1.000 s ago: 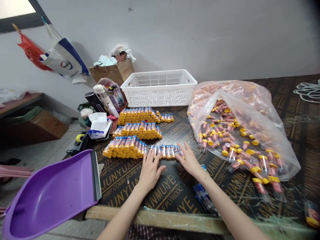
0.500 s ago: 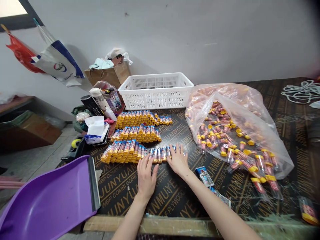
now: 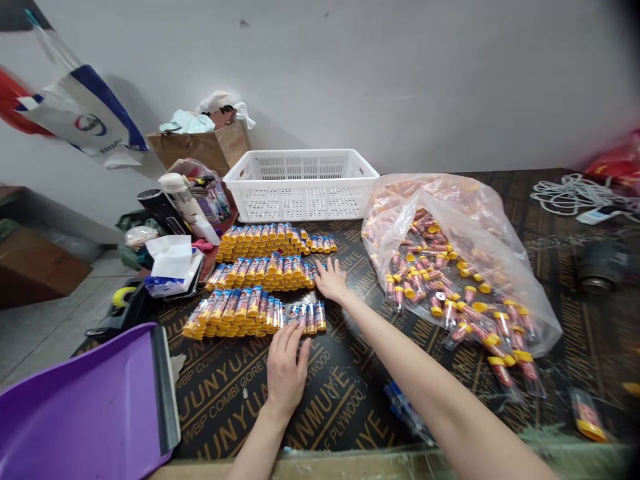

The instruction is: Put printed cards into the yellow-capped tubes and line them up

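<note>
Small capped tubes with blue tops and yellow ends lie in three stacked rows: a back row (image 3: pixel 255 243), a middle row (image 3: pixel 257 272) and a front row (image 3: pixel 235 313). My left hand (image 3: pixel 287 367) rests at the front row's right part, fingers stretched forward and fingertips by the low single line of tubes (image 3: pixel 311 317). My right hand (image 3: pixel 331 280) is at the right end of the middle row. Its fingers curve down over a few tubes, whose blue bits show at the fingertips; the palm side is hidden.
Behind the rows stands a white plastic basket (image 3: pixel 305 200). A clear bag (image 3: pixel 520 267) spills red tubes with yellow caps on the right. A purple dustpan (image 3: pixel 85 407), a tape dispenser (image 3: pixel 117 310) and bottles (image 3: pixel 183 200) are on the left. White cord (image 3: pixel 575 193) lies far right.
My right hand has moved back and left, from the front line's right end to the middle row's end. The front line is shorter. My left hand stays by it. The view has shifted right.
</note>
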The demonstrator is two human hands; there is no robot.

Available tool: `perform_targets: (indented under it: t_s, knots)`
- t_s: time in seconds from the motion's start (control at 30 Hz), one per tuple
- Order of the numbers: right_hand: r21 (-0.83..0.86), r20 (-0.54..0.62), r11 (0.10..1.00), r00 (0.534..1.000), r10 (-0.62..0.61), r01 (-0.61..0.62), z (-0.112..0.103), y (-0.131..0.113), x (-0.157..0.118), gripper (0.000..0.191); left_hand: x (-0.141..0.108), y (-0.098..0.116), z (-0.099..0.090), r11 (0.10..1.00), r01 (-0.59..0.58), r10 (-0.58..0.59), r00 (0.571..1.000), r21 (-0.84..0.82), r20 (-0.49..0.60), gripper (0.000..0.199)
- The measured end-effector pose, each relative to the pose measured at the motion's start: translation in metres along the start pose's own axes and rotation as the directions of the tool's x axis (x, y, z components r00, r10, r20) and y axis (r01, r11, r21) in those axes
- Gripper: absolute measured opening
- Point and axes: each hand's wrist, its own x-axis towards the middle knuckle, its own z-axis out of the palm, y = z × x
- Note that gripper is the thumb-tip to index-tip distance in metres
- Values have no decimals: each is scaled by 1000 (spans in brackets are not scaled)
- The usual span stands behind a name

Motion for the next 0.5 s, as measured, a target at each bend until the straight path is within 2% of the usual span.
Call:
perform_targets:
  t_s: [0.1, 0.23, 0.3, 0.33, 0.4, 0.47, 0.5]
  knots:
    - [-33, -74, 999, 997, -20, 17, -10, 11, -9, 51, 1, -2, -2, 1000, -12, 12, 1000, -28, -2, 26]
    - [-87, -200, 995, 980, 24, -42, -38, 62, -34, 43, 3, 10, -8, 996, 37, -36, 999, -87, 9, 24]
    - [-114, -242, 986, 966, 88, -119, -49, 94, -49, 41, 3, 28, -8, 981, 119, -104, 989, -152, 104, 22]
    - [-129, -259, 981, 960, 109, -146, -52, 109, -56, 42, 2, 40, -6, 967, 171, -134, 972, -189, 194, 22]
    - [-163, -272, 974, 956, 110, -158, -51, 132, -70, 41, -3, 66, 4, 938, 261, -147, 895, -227, 420, 23]
    - [-196, -257, 974, 964, 63, -116, -46, 146, -85, 42, -9, 91, 18, 931, 307, -130, 781, -195, 611, 22]
    - [-209, -243, 974, 970, 31, -84, -43, 151, -92, 42, -12, 103, 24, 936, 314, -132, 731, -159, 670, 21]
